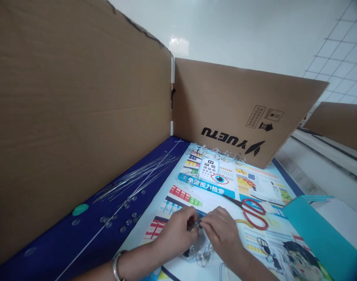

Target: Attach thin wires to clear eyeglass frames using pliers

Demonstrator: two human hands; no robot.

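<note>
Just left of and nearer than the red-handled scissors (243, 205), head view: both bare hands work close together, a little above the printed sheet (169, 193) on the worktop (102, 257). Left hand (180, 230): grip together, thumb and fingers clamped on a wire-and-bead piece (202, 255). Right hand (223, 230): fingertips pinched on the same piece, meeting the left at a small clear bead. Exact hold partly hidden by the fingers. Wire loops with clear beads show below the hands; cannot tell whether they touch the sheet. Metal bangle on the left wrist.

Scissors: flat on the sheet, blades pointing away and left. Well left of them, on blue: loose clear beads (134, 214), a bundle of thin wires (143, 173), a green oval (80, 210). Beyond them: more wire-and-bead pieces (222, 154) along a cardboard panel (225, 105). Right of them: a teal box (321, 230).
</note>
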